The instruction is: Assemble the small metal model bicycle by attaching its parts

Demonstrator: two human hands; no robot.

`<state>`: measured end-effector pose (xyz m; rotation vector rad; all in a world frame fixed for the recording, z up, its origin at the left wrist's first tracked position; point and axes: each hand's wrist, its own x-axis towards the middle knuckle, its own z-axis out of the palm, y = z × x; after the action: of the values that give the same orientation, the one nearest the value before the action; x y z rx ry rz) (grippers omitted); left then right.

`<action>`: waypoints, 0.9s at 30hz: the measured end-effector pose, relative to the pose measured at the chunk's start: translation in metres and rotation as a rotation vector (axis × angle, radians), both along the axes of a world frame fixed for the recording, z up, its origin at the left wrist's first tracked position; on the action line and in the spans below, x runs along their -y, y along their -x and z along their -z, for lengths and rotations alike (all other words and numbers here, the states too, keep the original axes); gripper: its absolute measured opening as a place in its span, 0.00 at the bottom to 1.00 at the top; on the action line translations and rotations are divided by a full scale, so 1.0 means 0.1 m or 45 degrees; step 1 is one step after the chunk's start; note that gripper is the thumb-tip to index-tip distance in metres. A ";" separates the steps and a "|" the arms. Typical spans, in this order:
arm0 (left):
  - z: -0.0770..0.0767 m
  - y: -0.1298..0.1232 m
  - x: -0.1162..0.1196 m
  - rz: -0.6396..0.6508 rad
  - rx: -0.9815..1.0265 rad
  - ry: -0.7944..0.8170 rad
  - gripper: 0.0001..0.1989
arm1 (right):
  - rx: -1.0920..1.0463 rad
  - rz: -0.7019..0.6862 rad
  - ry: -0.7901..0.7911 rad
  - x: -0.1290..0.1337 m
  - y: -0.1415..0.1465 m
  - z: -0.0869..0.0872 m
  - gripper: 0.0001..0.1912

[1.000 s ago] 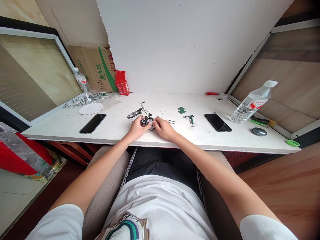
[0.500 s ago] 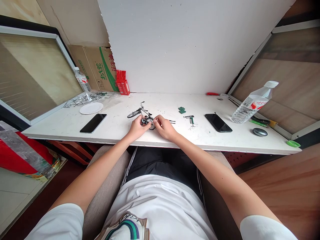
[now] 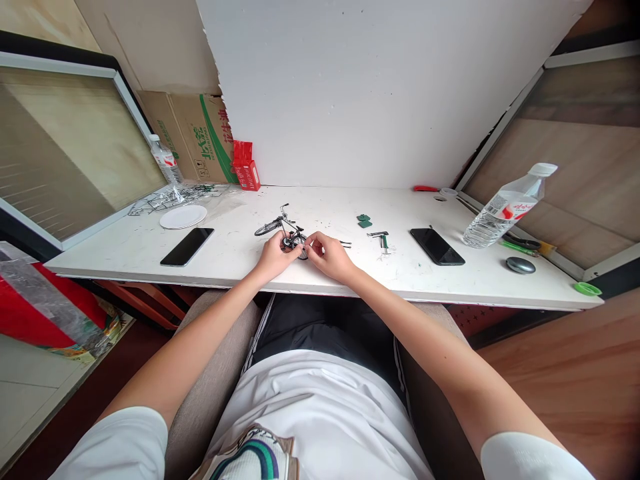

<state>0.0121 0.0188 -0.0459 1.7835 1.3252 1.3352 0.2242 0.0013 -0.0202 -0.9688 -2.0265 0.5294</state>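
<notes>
A small black model bicycle stands tilted near the front edge of the table, its handlebar pointing up and one wheel out to the left. My left hand is closed on its frame close to the lower wheel. At that wheel's right side is my right hand, its thumb and fingertips pinched together against the wheel area. Whatever tiny thing may lie in the pinch is too small to make out. Just right of my right hand lies a thin black part, partly hidden by it.
Green pieces and a small green-and-black frame part lie to the right. Phones flank the work spot. A water bottle, a grey oval object, a white disc and a red box stand farther out.
The fingers of my right hand have shifted slightly left and curled more at the wheel. My left hand and the bicycle stay nearly as they were.
</notes>
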 end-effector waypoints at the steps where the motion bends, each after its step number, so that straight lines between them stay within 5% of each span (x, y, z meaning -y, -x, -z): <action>1: 0.00 0.00 0.00 0.001 -0.003 -0.005 0.18 | -0.001 0.003 0.001 0.00 0.00 0.00 0.07; 27: -0.05 -0.03 0.03 0.050 0.093 0.027 0.21 | 0.097 0.076 0.016 0.03 0.02 -0.02 0.11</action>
<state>0.0153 0.0158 -0.0412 1.7211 1.2542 1.3475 0.2218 -0.0022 -0.0183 -1.0679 -2.0570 0.4806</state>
